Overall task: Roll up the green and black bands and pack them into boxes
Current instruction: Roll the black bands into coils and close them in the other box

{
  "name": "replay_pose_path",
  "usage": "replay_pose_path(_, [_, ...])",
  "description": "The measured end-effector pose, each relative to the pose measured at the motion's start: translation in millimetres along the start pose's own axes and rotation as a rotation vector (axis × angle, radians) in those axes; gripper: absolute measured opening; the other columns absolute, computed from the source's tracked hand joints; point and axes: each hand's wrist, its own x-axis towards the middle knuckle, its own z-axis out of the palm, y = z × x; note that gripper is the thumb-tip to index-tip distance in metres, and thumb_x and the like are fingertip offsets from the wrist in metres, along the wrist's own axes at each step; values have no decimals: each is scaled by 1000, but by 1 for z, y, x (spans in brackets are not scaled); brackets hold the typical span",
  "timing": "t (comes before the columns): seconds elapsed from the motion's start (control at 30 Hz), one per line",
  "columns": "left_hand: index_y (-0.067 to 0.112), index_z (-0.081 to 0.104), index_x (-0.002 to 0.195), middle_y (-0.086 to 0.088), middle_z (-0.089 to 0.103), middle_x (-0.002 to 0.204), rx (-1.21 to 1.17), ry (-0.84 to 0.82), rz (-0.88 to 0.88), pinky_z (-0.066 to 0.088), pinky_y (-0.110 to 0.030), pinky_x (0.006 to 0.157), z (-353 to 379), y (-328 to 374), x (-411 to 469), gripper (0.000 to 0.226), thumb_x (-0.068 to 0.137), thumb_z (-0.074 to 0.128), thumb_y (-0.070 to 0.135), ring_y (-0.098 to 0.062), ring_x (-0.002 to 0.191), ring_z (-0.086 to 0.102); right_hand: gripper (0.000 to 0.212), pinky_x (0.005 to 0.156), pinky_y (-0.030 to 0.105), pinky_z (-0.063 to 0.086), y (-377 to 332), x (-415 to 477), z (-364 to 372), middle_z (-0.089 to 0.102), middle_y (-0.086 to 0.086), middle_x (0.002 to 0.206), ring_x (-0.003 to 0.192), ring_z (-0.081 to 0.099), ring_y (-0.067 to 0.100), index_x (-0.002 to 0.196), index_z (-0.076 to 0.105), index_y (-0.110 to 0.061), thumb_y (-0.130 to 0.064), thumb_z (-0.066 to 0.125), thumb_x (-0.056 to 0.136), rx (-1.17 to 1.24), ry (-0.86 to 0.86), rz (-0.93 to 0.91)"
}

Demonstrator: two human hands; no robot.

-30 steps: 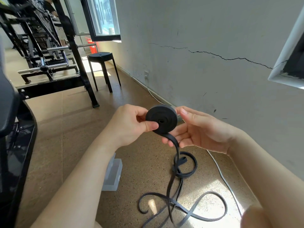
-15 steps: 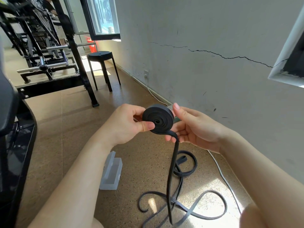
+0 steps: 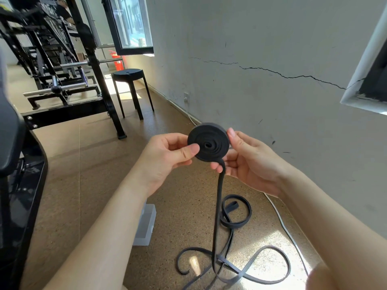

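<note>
The black band [image 3: 207, 142] is up in front of me, well above the floor [image 3: 83, 174], most of it wound into a flat coil held between both hands. My left hand [image 3: 165, 158] has a closed grip on it: the thumb presses the near face at 9 o'clock and the curled fingers back it from behind. My right hand [image 3: 251, 164] cups the other side, with one fingertip on the rim at 3 o'clock. Its lower fingers are bent under the edge at 5 o'clock, where the loose tail [image 3: 217, 206] leaves the coil.

Compared with a second ago the coil sits a little higher and seems to have taken another part-turn. The tail, which then sagged in a slack curve toward the loops, now hangs almost straight down to the heap on the floor. I read that as the slack taken up, so further turns should lift band off the floor.

Several loops lie at 6 o'clock, so I judge the rolling well begun but not nearly done. The clear plastic box [image 3: 146, 222] waits on the floor at 7 o'clock, partly behind my left forearm; I cannot tell whether it is open. A white cable [image 3: 287, 227] runs just beside the loops, and the tail could drag on it. No green band shows.
</note>
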Motion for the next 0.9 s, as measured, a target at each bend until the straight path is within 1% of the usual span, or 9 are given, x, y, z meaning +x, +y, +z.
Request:
replay_pose_path(0.07, [4,70,97,-5,70,87,-214,-9,-51,54,-24,70,8,-2,1,28,74,68,19,-14,78,60,73,72,31,45,0,1,1,67,18,82,73,60,23,139,39,0,-49,52,86,117,-17,-6])
replay_pose_path(0.17, [-1,69,97,-13,70,85,-282,-18,-55,54,-26,74,19,-6,3,28,79,65,20,-25,82,62,75,67,26,49,1,1,2,67,16,83,73,61,21,139,40,1,-50,51,85,219,-50,-8])
replay_pose_path(0.3, [3,73,93,-21,72,87,-166,100,41,51,-42,85,21,-7,5,23,79,72,21,-33,86,62,71,66,26,48,0,-1,2,67,18,85,72,61,21,139,41,0,-49,49,87,184,-75,-6])
replay_pose_path(0.43, [-1,71,97,-31,66,101,-118,96,94,48,-52,91,14,-7,5,34,73,73,23,-47,94,58,67,67,25,49,-1,-3,0,67,19,89,74,62,21,140,39,-3,-47,47,90,183,-133,-9])
replay_pose_path(0.57, [-6,67,98,-16,67,75,-356,5,10,55,-36,78,21,-5,3,39,76,70,26,-27,71,63,67,66,24,52,1,-3,3,66,21,91,76,63,22,140,40,-1,-45,50,90,263,-155,-28])
replay_pose_path(0.67, [5,71,89,-7,62,63,-448,-4,-29,55,-26,68,32,-2,1,18,78,66,19,-19,61,61,66,67,24,54,1,-3,5,69,19,89,77,65,22,142,38,-1,-41,51,90,325,-136,-39])
replay_pose_path(0.73, [8,71,86,-6,64,63,-308,39,0,56,-29,70,31,2,0,18,75,68,22,-18,62,63,66,68,25,54,0,-4,5,69,20,91,78,66,23,142,38,-3,-41,51,90,299,-123,-23])
replay_pose_path(0.83, [21,72,87,1,73,73,215,107,99,56,-31,70,14,5,0,17,73,71,32,-15,71,68,61,65,27,51,-5,-6,2,69,25,99,82,65,27,136,44,-10,-47,50,89,143,-111,79])
replay_pose_path(0.9, [28,73,88,7,74,78,400,100,102,57,-33,70,3,6,0,16,73,72,34,-13,74,68,59,62,27,49,-7,-7,0,69,27,99,79,65,28,127,47,-11,-55,48,87,41,-111,149])
